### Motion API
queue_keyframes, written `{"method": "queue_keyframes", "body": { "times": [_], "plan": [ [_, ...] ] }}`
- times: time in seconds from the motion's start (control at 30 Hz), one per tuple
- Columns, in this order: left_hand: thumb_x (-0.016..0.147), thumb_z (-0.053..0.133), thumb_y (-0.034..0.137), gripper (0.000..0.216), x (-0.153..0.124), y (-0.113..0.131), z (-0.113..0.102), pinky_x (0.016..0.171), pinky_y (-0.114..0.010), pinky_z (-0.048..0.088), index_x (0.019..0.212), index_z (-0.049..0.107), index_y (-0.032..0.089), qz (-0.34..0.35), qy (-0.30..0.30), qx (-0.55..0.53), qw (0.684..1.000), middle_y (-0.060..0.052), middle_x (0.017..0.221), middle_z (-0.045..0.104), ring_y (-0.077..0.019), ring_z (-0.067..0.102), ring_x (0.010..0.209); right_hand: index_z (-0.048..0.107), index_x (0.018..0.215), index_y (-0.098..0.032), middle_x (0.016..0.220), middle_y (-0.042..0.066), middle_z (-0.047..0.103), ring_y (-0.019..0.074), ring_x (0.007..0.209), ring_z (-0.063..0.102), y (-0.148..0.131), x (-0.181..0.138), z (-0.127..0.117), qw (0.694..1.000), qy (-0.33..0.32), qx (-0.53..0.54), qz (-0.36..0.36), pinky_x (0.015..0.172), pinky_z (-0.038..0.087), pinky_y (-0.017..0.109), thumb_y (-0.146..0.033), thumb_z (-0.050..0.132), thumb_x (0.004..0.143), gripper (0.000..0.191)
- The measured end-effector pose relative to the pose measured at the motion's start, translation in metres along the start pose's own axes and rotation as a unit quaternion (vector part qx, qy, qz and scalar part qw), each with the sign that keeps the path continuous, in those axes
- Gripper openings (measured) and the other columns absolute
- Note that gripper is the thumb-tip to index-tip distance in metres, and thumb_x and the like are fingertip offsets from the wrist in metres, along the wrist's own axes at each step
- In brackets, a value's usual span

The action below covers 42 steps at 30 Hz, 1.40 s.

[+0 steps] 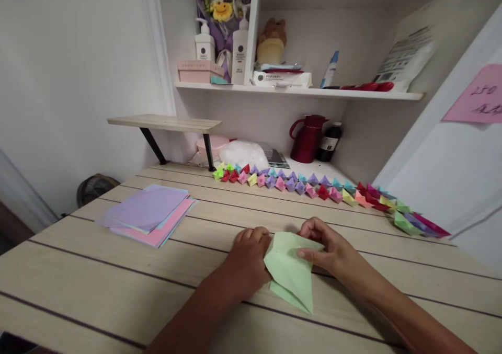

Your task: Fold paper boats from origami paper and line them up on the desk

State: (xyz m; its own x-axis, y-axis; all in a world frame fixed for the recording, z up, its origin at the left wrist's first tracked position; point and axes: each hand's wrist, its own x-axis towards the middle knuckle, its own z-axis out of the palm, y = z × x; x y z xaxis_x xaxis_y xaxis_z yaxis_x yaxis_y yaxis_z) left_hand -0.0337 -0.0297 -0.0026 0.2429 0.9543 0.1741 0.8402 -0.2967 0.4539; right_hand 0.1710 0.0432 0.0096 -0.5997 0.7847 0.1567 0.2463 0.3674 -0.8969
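Observation:
A light green sheet of paper (pixel 291 271), partly folded, lies on the wooden table (pixel 117 270) in front of me. My left hand (pixel 247 260) is curled closed against its left edge, knuckles up. My right hand (pixel 327 244) pinches the paper's upper right part between thumb and fingers. A long row of small folded paper boats (pixel 314 189) in many colours runs across the table behind the hands.
A stack of purple, pink and blue paper sheets (pixel 151 213) lies at the left. A small raised shelf (pixel 164 124), a red jug (pixel 308 139), a dark bottle (pixel 329 142) and a plastic bag (pixel 243 152) stand at the back. A wall shelf above holds bottles and boxes.

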Motion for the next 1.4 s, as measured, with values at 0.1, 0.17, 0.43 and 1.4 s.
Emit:
{"method": "queue_keyframes", "body": {
  "times": [0.1,0.17,0.43,1.4],
  "plan": [
    [0.078,0.061,0.038,0.039,0.001,-0.003,0.004,0.099,-0.039,0.036,0.114,0.054,0.025,-0.001,0.007,0.004,1.0,-0.006,0.12,0.054,-0.0246,0.049,0.109,0.055,0.083,-0.02,0.077,-0.001,0.056,0.0158,0.073,0.052,-0.01,-0.003,0.0,0.997,-0.063,-0.047,0.003,0.067,0.044,0.027,-0.034,0.067,0.077,0.02],
    [0.077,0.061,0.038,0.036,0.002,-0.005,0.007,0.099,-0.039,0.036,0.11,0.055,0.024,0.002,0.012,0.012,1.0,-0.006,0.119,0.053,-0.0248,0.049,0.108,0.058,0.085,-0.02,0.081,0.001,0.059,0.0177,0.079,0.054,-0.016,-0.005,0.002,0.993,-0.095,-0.064,-0.005,0.073,0.045,0.029,-0.032,0.067,0.077,0.017],
    [0.079,0.06,0.037,0.032,0.0,-0.005,0.007,0.1,-0.041,0.034,0.109,0.059,0.027,0.018,0.017,0.005,1.0,-0.004,0.123,0.052,-0.025,0.047,0.111,0.052,0.09,-0.023,0.089,0.002,0.058,0.0188,0.082,0.054,-0.017,-0.009,-0.004,0.994,-0.034,-0.105,-0.025,0.07,0.046,0.027,-0.023,0.066,0.074,0.021],
    [0.08,0.057,0.033,0.034,0.001,-0.004,0.008,0.104,-0.042,0.03,0.111,0.053,0.021,0.0,0.006,0.04,0.999,-0.009,0.128,0.05,-0.0271,0.044,0.118,0.07,0.082,-0.024,0.09,0.005,0.06,0.0192,0.085,0.058,-0.026,-0.01,-0.005,0.96,-0.157,-0.211,-0.101,0.08,0.046,0.033,-0.038,0.047,0.094,0.03]
  ]
}}
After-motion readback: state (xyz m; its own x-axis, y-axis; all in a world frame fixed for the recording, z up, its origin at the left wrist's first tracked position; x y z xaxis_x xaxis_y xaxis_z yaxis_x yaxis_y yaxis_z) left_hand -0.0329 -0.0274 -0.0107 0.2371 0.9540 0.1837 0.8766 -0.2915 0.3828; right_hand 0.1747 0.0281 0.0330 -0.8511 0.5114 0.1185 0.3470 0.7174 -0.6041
